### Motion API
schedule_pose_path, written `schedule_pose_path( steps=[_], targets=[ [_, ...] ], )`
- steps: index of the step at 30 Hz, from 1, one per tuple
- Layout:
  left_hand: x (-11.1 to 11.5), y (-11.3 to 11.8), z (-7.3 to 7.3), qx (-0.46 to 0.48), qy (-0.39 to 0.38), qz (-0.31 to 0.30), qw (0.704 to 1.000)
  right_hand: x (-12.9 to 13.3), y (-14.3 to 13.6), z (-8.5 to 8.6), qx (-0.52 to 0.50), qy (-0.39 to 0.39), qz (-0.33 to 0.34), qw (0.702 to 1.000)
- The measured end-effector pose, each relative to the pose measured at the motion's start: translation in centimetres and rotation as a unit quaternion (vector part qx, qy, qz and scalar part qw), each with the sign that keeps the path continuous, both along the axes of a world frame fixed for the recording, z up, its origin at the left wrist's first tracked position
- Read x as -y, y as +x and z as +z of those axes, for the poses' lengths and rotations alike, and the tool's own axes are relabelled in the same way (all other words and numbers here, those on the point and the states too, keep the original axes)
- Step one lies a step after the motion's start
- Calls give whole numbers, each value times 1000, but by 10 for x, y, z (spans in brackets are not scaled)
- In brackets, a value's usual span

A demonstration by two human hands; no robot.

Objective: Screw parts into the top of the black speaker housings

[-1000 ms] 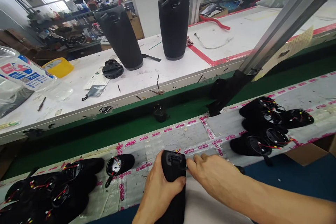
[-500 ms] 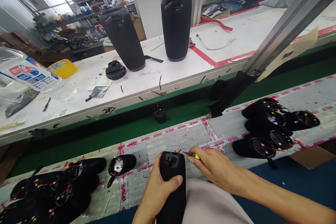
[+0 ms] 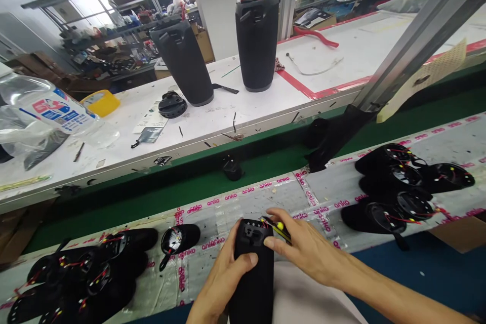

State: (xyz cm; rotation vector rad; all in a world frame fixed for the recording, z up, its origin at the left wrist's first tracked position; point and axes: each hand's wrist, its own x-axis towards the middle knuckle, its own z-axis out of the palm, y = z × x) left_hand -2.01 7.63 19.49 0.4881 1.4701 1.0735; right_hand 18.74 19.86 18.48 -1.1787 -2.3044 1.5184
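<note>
A black fabric-covered speaker body stands close to my lap, its top end tipped up. My left hand is wrapped round its left side, with the thumb across the front. Red and yellow wires show at its top rim. In my right hand is a slim yellow-and-black handled tool; its exact kind is hard to make out. The right thumb rests at the speaker's upper right edge and the fingers curl over the rim. The tool's tip is hidden there.
Several black speaker bodies with wires lie on the lower bench at left and right. Two more speakers stand on the white upper table, near a black round part, yellow tape roll and plastic bottle. A metal post slants at right.
My right hand has moved left onto the speaker's top edge, the tool now tilted along it. My left hand keeps its hold. The view has shifted slightly.
</note>
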Motion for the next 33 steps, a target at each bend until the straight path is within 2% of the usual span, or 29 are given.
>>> schedule_pose_path(
  steps=[2, 5, 7, 8, 11, 16, 19, 21, 26, 30, 33],
  targets=[
    [0, -4, 3, 19, 16, -26, 999, 1, -7, -14, -54, -149, -33, 987],
    [-7, -1, 6, -5, 45, -40, 998, 5, -20, -33, -172, -360, -83, 913],
    [-11, 5, 7, -49, 57, -13, 997, 8, -29, -40, -220, -429, -121, 868],
    [-13, 8, 7, -70, 64, -2, 995, 10, -32, -42, -231, -444, -137, 855],
    [-12, 13, 6, -78, 66, 7, 995, 10, -38, -45, -251, -464, -150, 836],
    [-4, 21, -3, 83, 65, 103, 989, 11, -39, -51, -271, -493, -143, 814],
    [-3, 30, -3, 201, 84, 87, 972, 12, -39, -55, -266, -478, -167, 821],
    [-4, 35, 2, 229, 93, 72, 966, 10, -37, -57, -264, -450, -194, 830],
    [-10, 40, 16, 124, 106, 78, 984, 1, -25, -53, -224, -386, -232, 864],
    [-12, 43, 15, 28, 71, 112, 991, 1, -18, -52, -186, -347, -246, 886],
    [-9, 41, 14, -67, 41, 111, 991, -3, -9, -50, -168, -286, -294, 896]
  ],
)
